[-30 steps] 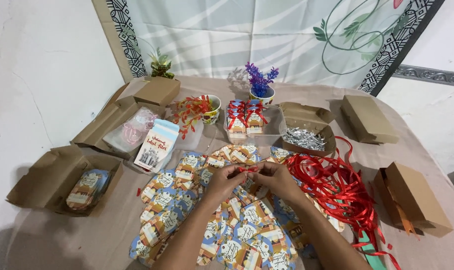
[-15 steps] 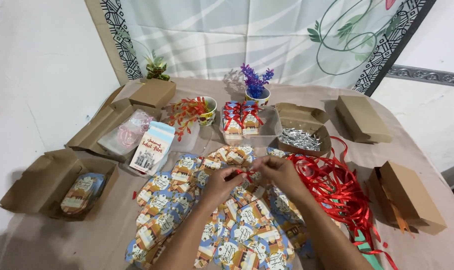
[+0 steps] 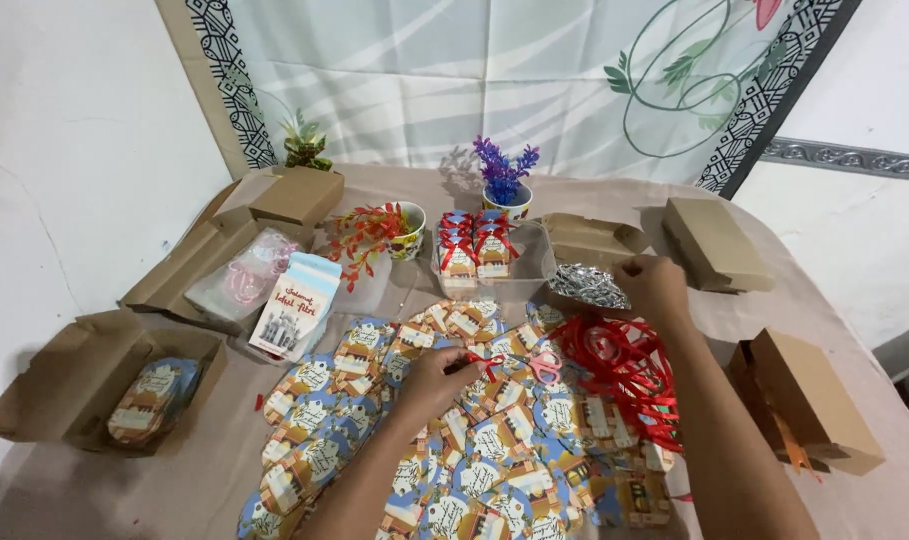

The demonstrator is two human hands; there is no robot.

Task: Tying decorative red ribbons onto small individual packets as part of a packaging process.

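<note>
Seen from above: a round table draped in beige cloth [image 3: 224, 470], crowded with craft supplies. Hands now apart, after meeting at the centre half a second ago over a small red bow. Left hand [image 3: 429, 382] at centre, fingers pinched shut on that small red ribbon bow [image 3: 486, 362], held just above a spread of flat blue-and-orange printed cards [image 3: 494, 450] filling the 6 o'clock half of the table. Right hand [image 3: 654, 285] moved out toward 2 o'clock, hovering over an open brown box of silvery foil-wrapped pieces [image 3: 586, 285]; fingers curled, grip impossible to confirm. Judging by this, bow finished and a foil piece being fetched.

Pink-handled scissors [image 3: 546, 366] just right of the bow, beside a tangle of red ribbon [image 3: 624, 375] at 3 o'clock. Clear tray of finished ribboned packets [image 3: 474, 250] at 12 o'clock, purple potted plant [image 3: 502, 180] behind it.

Hard to make out: fingertips of the right hand, contents of the closed brown boxes, card details. Forearms cut off at the bottom edge.
</note>
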